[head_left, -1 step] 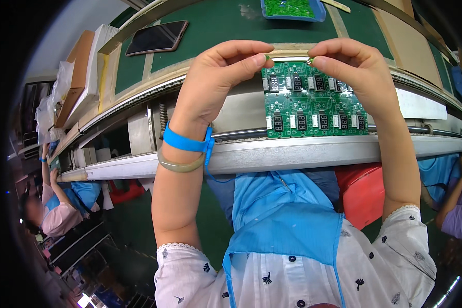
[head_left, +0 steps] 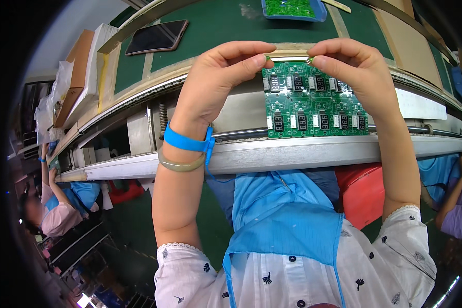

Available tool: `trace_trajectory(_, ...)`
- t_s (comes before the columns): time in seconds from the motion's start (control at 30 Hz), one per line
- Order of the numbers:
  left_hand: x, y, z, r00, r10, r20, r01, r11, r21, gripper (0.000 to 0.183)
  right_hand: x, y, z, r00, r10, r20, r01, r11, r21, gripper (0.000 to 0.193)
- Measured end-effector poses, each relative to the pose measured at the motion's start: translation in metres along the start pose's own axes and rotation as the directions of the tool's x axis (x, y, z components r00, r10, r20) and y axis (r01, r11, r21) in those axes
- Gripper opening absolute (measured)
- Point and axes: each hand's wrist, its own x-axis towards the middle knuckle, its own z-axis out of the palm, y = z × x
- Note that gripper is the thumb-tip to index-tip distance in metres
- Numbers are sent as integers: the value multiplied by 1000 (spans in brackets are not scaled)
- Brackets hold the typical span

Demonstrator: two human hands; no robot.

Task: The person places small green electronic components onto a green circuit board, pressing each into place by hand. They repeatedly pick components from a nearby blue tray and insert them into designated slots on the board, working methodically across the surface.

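Note:
My left hand [head_left: 226, 64] is over the far left corner of a green circuit board [head_left: 313, 102], its thumb and forefinger pinched on a small green component [head_left: 268, 58]. Over the board's far edge, my right hand [head_left: 351, 64] pinches another small green component [head_left: 310, 60] that shows a shiny metallic part. A gap separates the two hands. The board lies flat on the conveyor and carries several black digit displays and white connectors in two rows. My right hand and wrist hide its far right corner.
Beyond the conveyor, a blue tray [head_left: 295, 18] of small green parts and a phone [head_left: 157, 37] lie on the green bench. A metal rail [head_left: 292, 150] runs along the near side. Other people [head_left: 61, 210] sit at far left and far right. A blue strap [head_left: 185, 139] with a cord circles my left wrist.

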Motion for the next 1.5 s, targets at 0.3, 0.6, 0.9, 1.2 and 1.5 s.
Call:
trace_trajectory(0.3,3,-8,-8,996,-37,77,36,999,14,22,6,11,4,1000,-15,-7,15,999,-33,24)
trace_trajectory(0.6,3,-12,-12,998,-25,64,28,999,-41,20,5,19,2,999,-33,-10,33,999,-25,23)
trace_trajectory(0.9,2,-8,-8,999,-50,6,50,998,-28,22,5,20,1,999,-46,4,46,985,-164,19)
trace_trajectory(1.2,2,-10,-9,999,-46,9,46,998,34,20,4,17,-2,983,-162,89,185,854,-486,19)
trace_trajectory(1.5,1,-13,-9,999,-42,-9,43,997,66,19,3,15,1,955,-244,167,295,750,-592,22)
